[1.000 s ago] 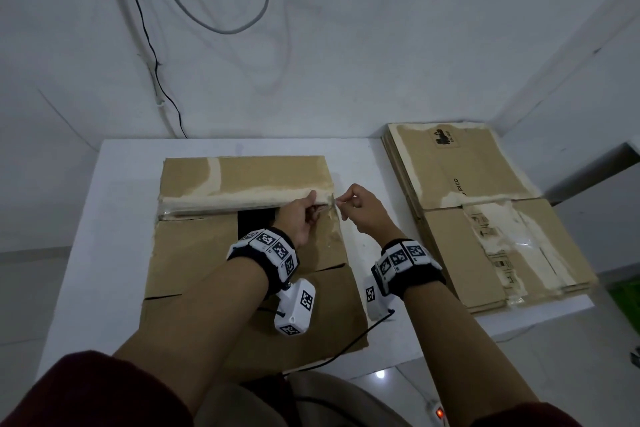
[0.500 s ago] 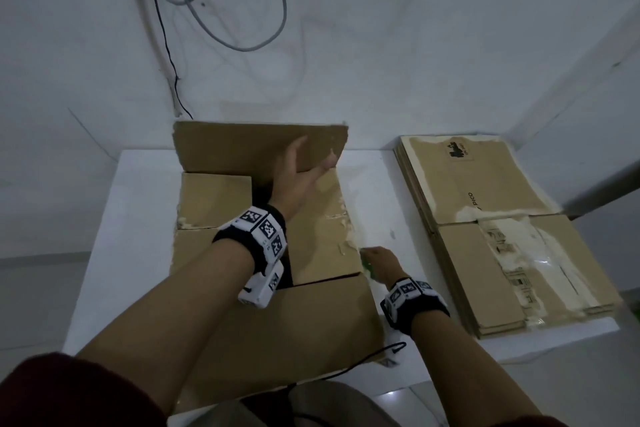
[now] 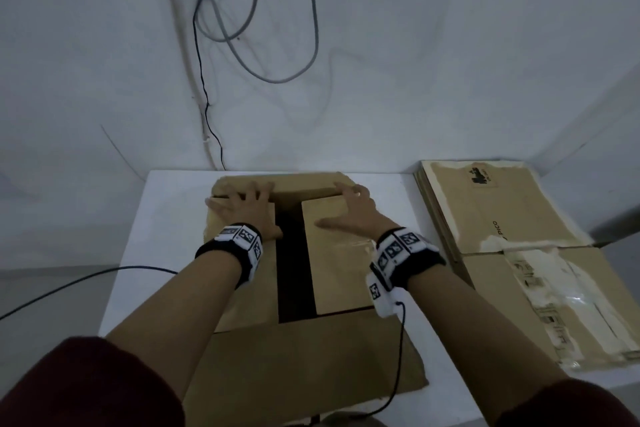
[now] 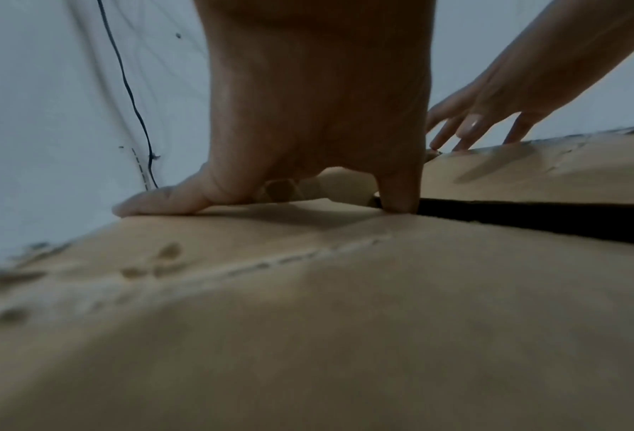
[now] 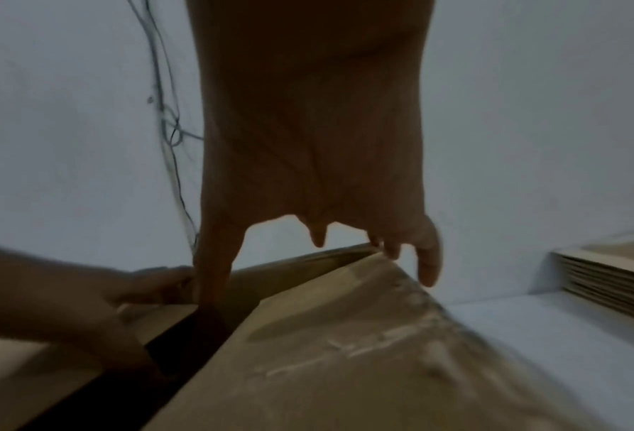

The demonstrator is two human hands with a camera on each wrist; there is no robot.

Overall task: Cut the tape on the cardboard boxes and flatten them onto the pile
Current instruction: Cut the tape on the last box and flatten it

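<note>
I am at the flattening step: the tape on the open brown cardboard box looks already cut, since its two inner flaps lie apart with a dark gap between them and the near flap hangs out toward me over the edge of the white counter. My left hand lies spread flat on the left flap, fingers straight and pressing the cardboard, gripping nothing. My right hand lies the same way on the right flap, palm down and fingers reaching to the far edge; in the right wrist view the fingertips hang just over that far rim, and I cannot tell whether any of them hooks it. The box sits in the middle of the counter, well apart from the wall behind. To its right, near but not touching, lies the stack of flattened brown cardboard sheets with torn pale tape remnants on top. I judge the next move calls for pushing the box walls over sideways so the whole thing collapses, then lifting it across onto that stack. I count one box in hand, one pile of several layers, two hands, and no cutting tool in view.
</note>
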